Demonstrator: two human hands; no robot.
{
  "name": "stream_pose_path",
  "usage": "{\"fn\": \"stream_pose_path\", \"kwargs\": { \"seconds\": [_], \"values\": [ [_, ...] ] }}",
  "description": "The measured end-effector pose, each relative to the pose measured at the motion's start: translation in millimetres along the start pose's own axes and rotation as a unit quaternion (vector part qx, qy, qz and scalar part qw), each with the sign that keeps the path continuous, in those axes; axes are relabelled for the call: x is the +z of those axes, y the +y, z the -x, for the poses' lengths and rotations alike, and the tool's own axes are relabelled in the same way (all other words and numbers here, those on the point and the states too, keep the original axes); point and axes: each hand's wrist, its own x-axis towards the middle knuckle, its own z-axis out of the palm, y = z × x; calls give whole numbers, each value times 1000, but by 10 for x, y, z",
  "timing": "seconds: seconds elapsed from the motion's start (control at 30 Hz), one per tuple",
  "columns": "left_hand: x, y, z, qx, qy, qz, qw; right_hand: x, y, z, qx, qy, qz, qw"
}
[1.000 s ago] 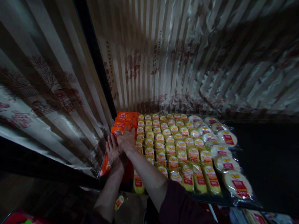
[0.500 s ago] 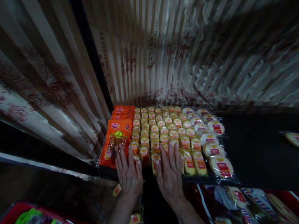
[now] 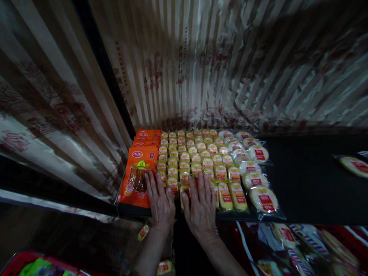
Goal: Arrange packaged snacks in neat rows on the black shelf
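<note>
Rows of small wrapped yellow cakes (image 3: 206,162) lie on a dark shelf (image 3: 306,197). My left hand (image 3: 161,202) rests with fingers stretched over the front cakes at the left, its fingertips beside the orange snack packet (image 3: 138,172). Over the front cakes further right lies my right hand (image 3: 200,206), flat, its fingers extended forward. Several more orange packets are stacked behind the front one. Round white wrapped cakes (image 3: 263,199) form columns to the right of the yellow ones. The cakes beneath both palms are hidden.
Striped, creased sheeting (image 3: 214,64) covers the back and left side, with a dark post (image 3: 98,56) at the corner. A red basket (image 3: 21,257) stands low at the left. Bagged goods (image 3: 302,255) fill a red container below right. Two small yellow packets (image 3: 164,267) lie below the shelf.
The view has shifted slightly, so the shelf and its goods appear a little further left. My left hand's fingers have moved right relative to the orange packet; both hands stay on the front cakes.
</note>
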Motion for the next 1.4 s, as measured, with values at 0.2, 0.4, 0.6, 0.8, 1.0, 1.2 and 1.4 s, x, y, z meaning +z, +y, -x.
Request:
{"fn": "stream_pose_path", "kwargs": {
  "seconds": [0.2,0.4,0.6,0.8,1.0,1.2,1.4],
  "values": [
    [28,-25,36,-38,44,27,998,23,4,16,-7,-7,4,1000],
    [-44,25,158,-40,40,-33,998,10,17,27,-2,-12,-11,1000],
    [-17,21,261,-33,6,-65,997,15,12,28,-1,-14,-24,1000],
    [-6,11,155,-23,29,-46,998,-2,8,26,-4,-19,-24,1000],
    [17,67,28,-7,4,-66,998,2,13,35,-8,-23,-20,1000],
    [20,19,34,-1,13,-42,999,0,12,39,0,-27,-23,999],
    [60,23,47,29,1,-98,995,-14,34,29,-9,-17,-29,999]
  ]
}}
